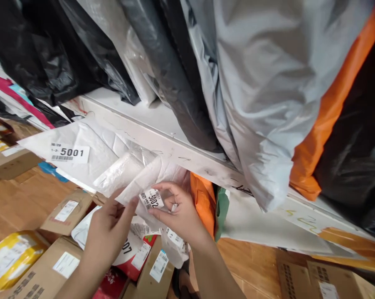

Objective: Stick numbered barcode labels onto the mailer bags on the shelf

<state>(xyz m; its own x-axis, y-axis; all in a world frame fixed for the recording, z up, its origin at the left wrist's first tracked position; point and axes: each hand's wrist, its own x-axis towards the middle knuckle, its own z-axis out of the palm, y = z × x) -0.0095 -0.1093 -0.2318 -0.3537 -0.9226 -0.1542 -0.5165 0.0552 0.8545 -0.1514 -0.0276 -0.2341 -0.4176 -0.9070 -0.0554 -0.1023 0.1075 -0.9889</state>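
Note:
A white mailing bag (156, 171) juts out from the lower shelf, its near corner pinched between the thumb and fingers of my left hand (111, 226). Against that corner, my right hand (178, 209) grips a small white label (152, 200) printed 5002 by its edge. I cannot tell whether the label is stuck down. Below the right hand hangs a crumpled strip of labels (174, 240), partly hidden by the hand. To the left lies another white bag (81, 137) bearing a 5001 label (70, 153).
Grey, black and orange mailing bags, including a large grey one (265, 74), stand on the white shelf (181, 151) above. An orange bag (203, 203) sits underneath. Cardboard boxes (67, 211) and a yellow-and-white parcel (14, 259) lie on the wooden floor (6, 211).

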